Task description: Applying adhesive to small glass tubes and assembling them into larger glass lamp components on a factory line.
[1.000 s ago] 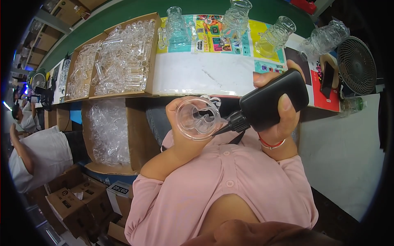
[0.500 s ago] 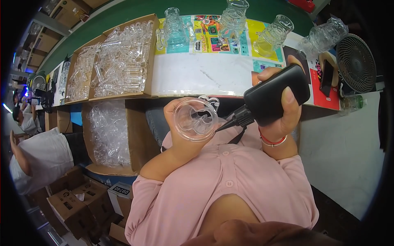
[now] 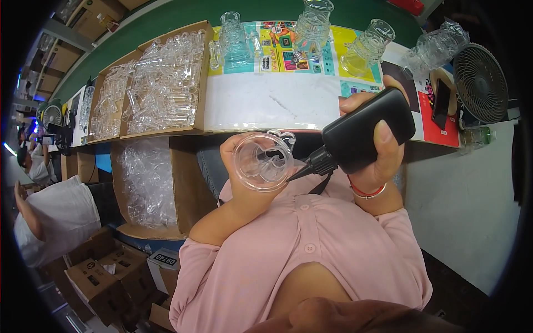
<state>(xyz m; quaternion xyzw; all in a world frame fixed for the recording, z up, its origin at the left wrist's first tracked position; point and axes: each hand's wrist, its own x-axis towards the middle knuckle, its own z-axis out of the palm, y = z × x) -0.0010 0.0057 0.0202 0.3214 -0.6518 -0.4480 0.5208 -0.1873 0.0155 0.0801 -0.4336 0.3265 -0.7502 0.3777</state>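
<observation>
My left hand [image 3: 242, 178] is closed round a clear glass vessel [image 3: 261, 161], its round open end facing up toward me. A small curved clear part sticks out at its far side. My right hand [image 3: 383, 147] grips a black squeeze bottle [image 3: 366, 130] with a tapered nozzle [image 3: 311, 166]. The bottle lies tilted, nozzle pointing down and left. Its tip is at the vessel's right rim; whether it touches I cannot tell. Most of my left fingers are hidden behind the glass.
Cardboard trays of clear glass tubes [image 3: 166, 83] stand on the table's left. Below them is a carton of clear plastic-looking pieces [image 3: 145, 183]. Several glass vessels [image 3: 312, 33] line the far side. A black fan [image 3: 480, 83] stands at right. A person in white [image 3: 58, 216] sits at left.
The black bottle has shifted slightly left and down with my right hand, its tip staying by the rim. My left hand and the glass vessel have barely moved.
</observation>
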